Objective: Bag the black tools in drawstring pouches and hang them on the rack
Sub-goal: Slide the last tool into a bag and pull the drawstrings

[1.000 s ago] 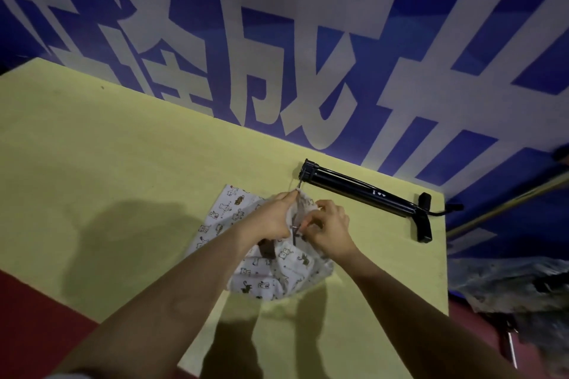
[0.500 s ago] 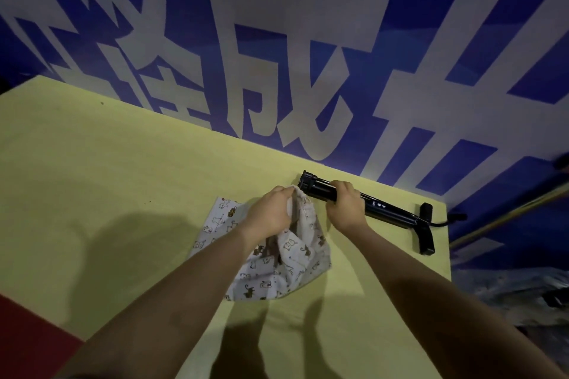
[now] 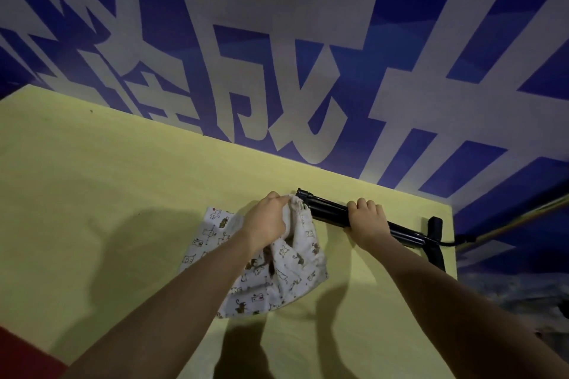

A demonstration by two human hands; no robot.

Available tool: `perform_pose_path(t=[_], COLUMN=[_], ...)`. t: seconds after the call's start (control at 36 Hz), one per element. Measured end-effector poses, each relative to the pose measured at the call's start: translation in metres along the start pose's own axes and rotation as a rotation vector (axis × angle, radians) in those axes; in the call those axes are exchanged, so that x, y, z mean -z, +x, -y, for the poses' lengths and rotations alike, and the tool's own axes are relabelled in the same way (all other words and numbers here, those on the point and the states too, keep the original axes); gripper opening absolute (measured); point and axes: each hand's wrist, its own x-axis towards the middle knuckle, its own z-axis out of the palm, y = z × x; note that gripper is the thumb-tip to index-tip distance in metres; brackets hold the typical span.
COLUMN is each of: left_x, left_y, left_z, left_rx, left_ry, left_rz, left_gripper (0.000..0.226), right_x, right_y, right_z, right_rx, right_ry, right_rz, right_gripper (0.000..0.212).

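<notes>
A white drawstring pouch point(image 3: 277, 274) printed with small animals lies on the yellow table point(image 3: 107, 194). My left hand point(image 3: 267, 218) grips the pouch's gathered mouth and lifts it slightly. A long black tool point(image 3: 326, 209), a tube with a crossbar foot and a thin hose at its right end, lies along the table's far edge. My right hand point(image 3: 368, 221) is curled round the middle of the tube. The tube's left end sits just beside the pouch mouth.
A blue wall point(image 3: 277, 55) with large white characters rises right behind the table. The table's right edge point(image 3: 452, 240) ends just past the tool's crossbar foot point(image 3: 435, 240). Dark clutter lies below at the far right. A red floor strip shows at the bottom left.
My right hand left the pouch's drawstring, reached to the black tool and slid along the tube toward its middle. My left hand kept hold of the pouch mouth.
</notes>
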Motion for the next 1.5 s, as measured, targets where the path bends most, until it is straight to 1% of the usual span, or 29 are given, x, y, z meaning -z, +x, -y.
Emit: perform_pose_path(t=[0.08,0.14,0.31,0.39,0.5,0.58,0.72,0.78,0.86,0.92,0.94,1.06,1.11,1.25,1.33,1.39,1.5], left_x=[0.000,0.000,0.000,0.001,0.004,0.005,0.005,0.004,0.008,0.012,0.014,0.024,0.025,0.027,0.032,0.036,0.039], left_y=[-0.004,-0.007,-0.020,-0.027,-0.036,-0.042,-0.052,-0.056,-0.060,-0.063,-0.064,-0.074,-0.079,-0.092,-0.098,-0.101,-0.104], left_z=[0.003,0.004,0.001,-0.001,-0.004,-0.007,-0.011,-0.012,-0.014,-0.013,-0.012,-0.011,-0.013,-0.014,-0.012,-0.010,-0.013], left_rx=[-0.001,-0.004,-0.052,-0.060,-0.041,-0.017,-0.027,-0.047,-0.081,-0.095,-0.101,-0.111,-0.121,-0.084,-0.071,-0.070,-0.152], left_ry=[-0.004,-0.012,-0.041,-0.054,-0.034,-0.042,-0.053,-0.070,-0.118,-0.125,-0.130,-0.132,-0.141,-0.142,-0.181,-0.190,-0.151], left_rz=[-0.020,-0.024,-0.043,-0.055,-0.032,-0.004,0.112,0.109,0.069,0.058,0.061,0.127,0.154,0.163,0.118,0.085,0.081], left_gripper=[0.069,0.068,0.064,0.063,0.067,0.073,0.088,0.085,0.075,0.073,0.075,0.099,0.103,0.102,0.097,0.100,0.101], right_x=[0.000,0.004,0.030,0.043,0.059,0.069,0.079,0.082,0.084,0.083,0.082,0.076,0.074,0.078,0.081,0.082,0.079], right_y=[-0.006,-0.011,-0.028,-0.041,-0.064,-0.078,-0.103,-0.114,-0.126,-0.134,-0.136,-0.145,-0.146,-0.146,-0.147,-0.148,-0.150], right_z=[0.002,0.003,0.001,0.000,0.000,-0.001,-0.003,-0.003,-0.004,-0.005,-0.005,-0.001,0.004,0.019,0.024,0.028,0.038], right_rx=[-0.001,0.004,-0.020,-0.006,-0.008,-0.010,0.015,0.042,0.095,0.126,0.143,0.180,0.177,0.187,0.222,0.266,0.328], right_ry=[0.047,0.053,0.119,0.193,0.286,0.307,0.367,0.384,0.366,0.340,0.319,0.206,0.163,0.079,0.019,-0.054,-0.166], right_rz=[0.026,0.015,-0.142,-0.226,-0.274,-0.301,-0.360,-0.370,-0.352,-0.318,-0.295,-0.197,-0.165,-0.187,-0.211,-0.217,-0.225], right_gripper=[0.037,0.035,0.035,0.040,0.043,0.043,0.040,0.039,0.037,0.038,0.039,0.042,0.042,0.038,0.038,0.040,0.042])
